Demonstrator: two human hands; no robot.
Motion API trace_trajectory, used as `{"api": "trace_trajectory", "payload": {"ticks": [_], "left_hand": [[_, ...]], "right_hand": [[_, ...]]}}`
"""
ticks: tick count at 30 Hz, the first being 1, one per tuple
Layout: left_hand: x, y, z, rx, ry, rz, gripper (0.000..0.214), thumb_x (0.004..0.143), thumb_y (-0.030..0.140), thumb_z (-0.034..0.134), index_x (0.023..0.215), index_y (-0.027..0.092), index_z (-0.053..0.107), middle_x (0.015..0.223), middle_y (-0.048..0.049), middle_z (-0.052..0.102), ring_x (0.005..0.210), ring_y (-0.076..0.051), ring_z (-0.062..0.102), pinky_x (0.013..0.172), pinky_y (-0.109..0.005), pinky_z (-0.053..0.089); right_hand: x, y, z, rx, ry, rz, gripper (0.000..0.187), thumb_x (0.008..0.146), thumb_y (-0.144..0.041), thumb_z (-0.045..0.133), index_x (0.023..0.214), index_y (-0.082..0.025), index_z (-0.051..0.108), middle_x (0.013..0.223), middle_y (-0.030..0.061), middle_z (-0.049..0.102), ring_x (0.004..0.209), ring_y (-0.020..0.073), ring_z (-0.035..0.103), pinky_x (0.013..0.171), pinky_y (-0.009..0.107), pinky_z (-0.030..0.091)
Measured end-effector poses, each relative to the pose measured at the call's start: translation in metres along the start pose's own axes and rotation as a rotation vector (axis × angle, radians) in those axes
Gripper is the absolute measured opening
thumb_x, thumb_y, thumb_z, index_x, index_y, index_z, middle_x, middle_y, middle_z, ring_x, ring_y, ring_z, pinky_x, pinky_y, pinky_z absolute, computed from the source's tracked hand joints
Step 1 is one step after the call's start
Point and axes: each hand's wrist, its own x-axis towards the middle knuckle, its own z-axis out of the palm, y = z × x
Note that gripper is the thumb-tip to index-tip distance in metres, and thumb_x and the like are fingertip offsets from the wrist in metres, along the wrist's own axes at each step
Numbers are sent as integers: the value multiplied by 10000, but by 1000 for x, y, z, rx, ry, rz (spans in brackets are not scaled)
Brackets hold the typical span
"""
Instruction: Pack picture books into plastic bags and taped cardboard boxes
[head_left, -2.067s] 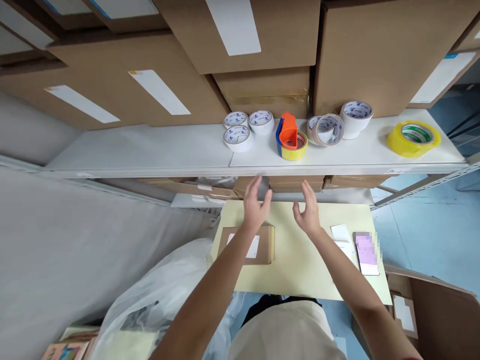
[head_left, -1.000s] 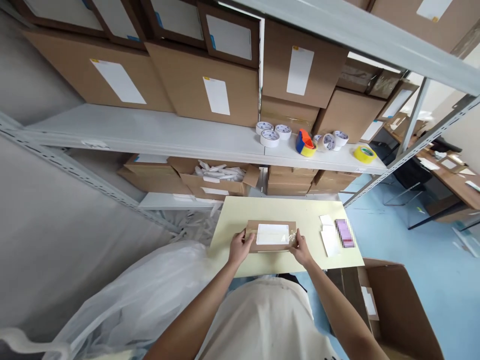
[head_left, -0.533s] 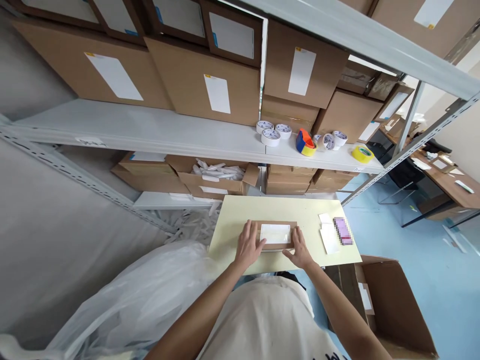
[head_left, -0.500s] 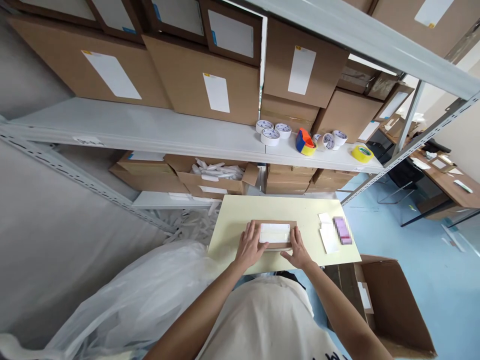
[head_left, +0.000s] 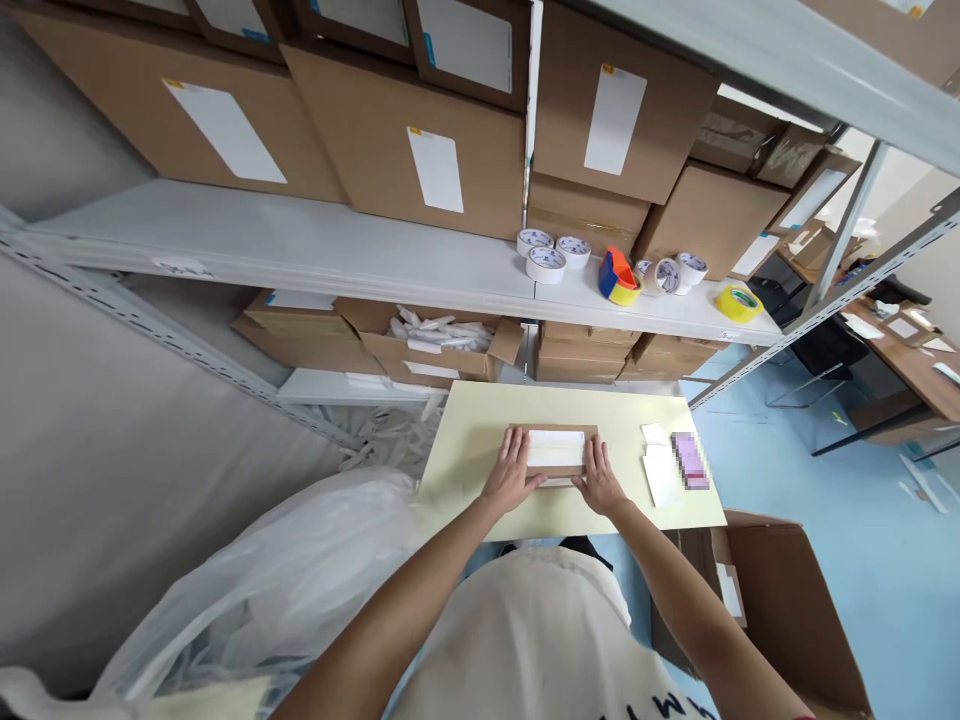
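Observation:
A small flat brown cardboard parcel with a white label lies on a pale yellow table. My left hand rests on its left end, fingers stretched flat. On its right end my right hand lies the same way, fingers spread. Both hands press down on the parcel's top and near edge.
White slips and a blurred purple item lie right of the parcel. Tape rolls, an orange tape dispenser and a yellow roll sit on the white shelf. An open carton stands at right, a plastic bag at left.
My hands reached toward the shelf, then came down to grip the parcel's ends. Now they lie flat on top of it. The view has shifted slightly.

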Motion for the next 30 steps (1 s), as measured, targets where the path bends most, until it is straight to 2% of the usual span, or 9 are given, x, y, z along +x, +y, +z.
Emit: {"api": "trace_trajectory", "payload": {"ticks": [3,6,10,13,16,19,23,27,30], "left_hand": [[3,-1,-4,8,-23,17,955,802,617,542,1494,22,261,1575,-283,204,1486,-404,81,1155,-561,219],[3,-1,-10,5,-45,9,948,792,608,554,1488,25,280,1574,-287,199,1484,-405,98,1149,-553,231],[6,7,-20,4,-80,-139,724,856,515,499,1460,137,369,1570,-212,289,1479,-362,181,1118,-558,281],[15,22,-23,58,-23,-250,557,867,423,501,1355,154,485,1521,-208,378,1454,-366,248,1111,-610,261],[24,41,-20,113,45,-288,480,844,344,527,1270,122,542,1472,-243,424,1435,-401,270,1111,-667,206],[31,63,-10,102,66,-288,468,852,301,502,1282,122,540,1483,-241,413,1439,-411,262,1118,-677,181],[41,101,8,67,36,-185,488,886,338,475,1336,156,514,1530,-198,370,1456,-390,237,1146,-647,161],[52,149,28,32,-85,51,475,898,335,475,1344,177,519,1544,-156,366,1468,-340,232,1179,-584,158],[58,179,49,-51,-194,173,421,899,310,475,1294,194,564,1503,-130,433,1447,-303,300,1180,-524,228]], "right_hand": [[2,3,1,52,-7,28,895,952,-472,445,1539,-87,-109,1617,243,-4,1488,402,-39,1139,671,219],[2,3,-5,161,-19,82,887,932,-497,481,1557,-146,-42,1628,203,5,1496,383,28,1145,633,252],[6,4,-30,332,-53,144,725,935,-484,482,1546,-213,202,1614,150,185,1473,305,246,1143,494,357],[6,9,-47,389,-44,121,647,929,-478,493,1497,-208,339,1577,145,288,1418,282,370,1122,444,403],[-4,19,-52,396,-19,88,647,931,-475,486,1495,-196,337,1590,142,265,1424,284,361,1125,463,394],[-22,43,-48,385,0,122,615,947,-418,463,1496,-176,331,1586,154,276,1429,282,354,1128,481,385],[-53,93,-40,295,-46,263,632,908,-249,491,1507,-167,308,1558,168,333,1433,289,347,1129,505,378],[-80,144,-39,154,-239,381,769,817,-99,534,1530,-165,252,1602,156,234,1477,295,234,1162,489,320],[-91,168,-41,68,-359,371,843,759,-40,577,1530,-172,262,1611,149,186,1489,309,169,1179,504,261]]}}
